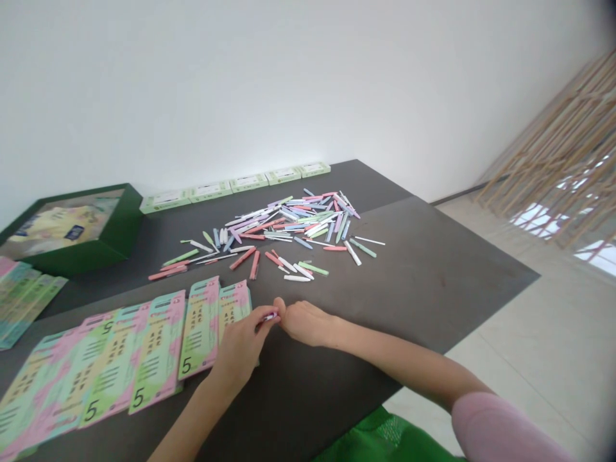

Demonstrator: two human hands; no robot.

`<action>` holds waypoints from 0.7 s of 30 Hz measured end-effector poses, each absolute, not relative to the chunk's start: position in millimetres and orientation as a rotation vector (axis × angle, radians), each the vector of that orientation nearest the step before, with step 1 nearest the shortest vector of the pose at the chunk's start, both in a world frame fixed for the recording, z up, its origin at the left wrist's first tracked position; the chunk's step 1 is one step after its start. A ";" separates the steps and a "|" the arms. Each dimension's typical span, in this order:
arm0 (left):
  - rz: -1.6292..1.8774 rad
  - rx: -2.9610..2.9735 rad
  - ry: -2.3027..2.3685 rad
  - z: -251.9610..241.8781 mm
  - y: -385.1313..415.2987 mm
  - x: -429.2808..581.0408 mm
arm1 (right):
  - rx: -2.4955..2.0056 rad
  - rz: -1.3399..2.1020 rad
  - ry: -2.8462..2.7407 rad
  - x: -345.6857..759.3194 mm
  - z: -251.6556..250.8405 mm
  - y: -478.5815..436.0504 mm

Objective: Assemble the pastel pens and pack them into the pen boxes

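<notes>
Just above the dark table, my two hands meet in front of the loose pens. My left hand pinches a small purple-and-white pen between thumb and fingers; most of it is hidden. My right hand is closed, its thumb and fingertips against the far end of that pen. Beyond them lies a spread heap of pastel pens in pink, green, blue, purple and white, some with slim white rods among them. Left of my left hand are pink-and-green packs marked 5, laid overlapping in a row.
A dark green box with plastic-wrapped contents stands at the back left. Several flat light-green boxes line the wall. More packs are stacked at the left edge. The dark table ends at the right, with wooden slats beyond.
</notes>
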State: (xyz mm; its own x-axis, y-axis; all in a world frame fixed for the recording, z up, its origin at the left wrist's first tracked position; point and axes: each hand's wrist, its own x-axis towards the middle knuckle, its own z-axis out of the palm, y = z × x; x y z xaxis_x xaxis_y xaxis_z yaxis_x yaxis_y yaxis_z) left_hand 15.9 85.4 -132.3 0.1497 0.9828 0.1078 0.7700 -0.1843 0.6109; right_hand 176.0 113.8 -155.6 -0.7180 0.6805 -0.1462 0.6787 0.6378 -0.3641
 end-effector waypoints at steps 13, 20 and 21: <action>0.608 1.967 1.673 -117.6 96.2 18.9 | -1.146 0.803 -2.765 176.1 -152.1 117.3; 0.668 1.901 1.633 -107.7 100.1 18.7 | -1.197 0.847 -2.658 173.7 -152.9 115.4; 0.691 1.893 1.644 -101.0 101.7 17.4 | -1.198 0.848 -2.634 173.6 -145.4 116.7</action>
State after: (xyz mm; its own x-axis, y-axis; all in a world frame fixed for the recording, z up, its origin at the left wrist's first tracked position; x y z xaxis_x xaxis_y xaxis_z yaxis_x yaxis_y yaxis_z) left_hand 17.4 101.7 -101.0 0.1270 0.9913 0.0337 0.7179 -0.1153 0.6866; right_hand 173.6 116.7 -145.4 -0.6777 0.7266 -0.1128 0.6560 0.5282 -0.5391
